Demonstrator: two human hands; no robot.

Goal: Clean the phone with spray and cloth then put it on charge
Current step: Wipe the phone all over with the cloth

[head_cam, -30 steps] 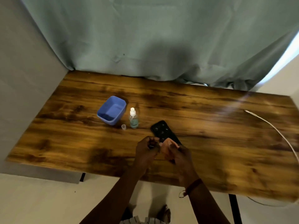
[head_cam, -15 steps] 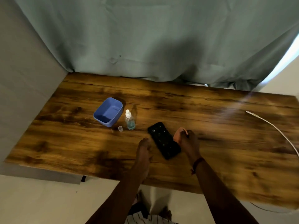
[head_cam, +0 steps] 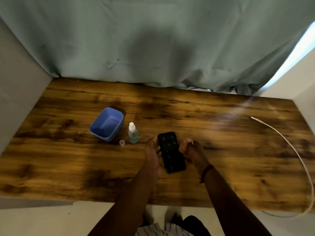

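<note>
The black phone (head_cam: 171, 152) lies flat on the wooden table (head_cam: 221, 150), near its front edge. The left hand (head_cam: 152, 156) touches the phone's left edge, grip narrow, fingers against its side. The right hand (head_cam: 193, 151), just at 3 o'clock of the phone, is closed around a peach cloth (head_cam: 185, 143). At 9 o'clock stands the spray bottle (head_cam: 133, 135); the white charging cable (head_cam: 289, 145) lies well apart at 3 o'clock.

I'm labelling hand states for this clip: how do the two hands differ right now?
The left hand lies along the phone's left edge, fingers stretched out; the right hand sits just off the right edge, closed around a bunched peach cloth. The right wrist wears a red band; the left wrist is bare. Both flank the phone on the wooden table.
</note>
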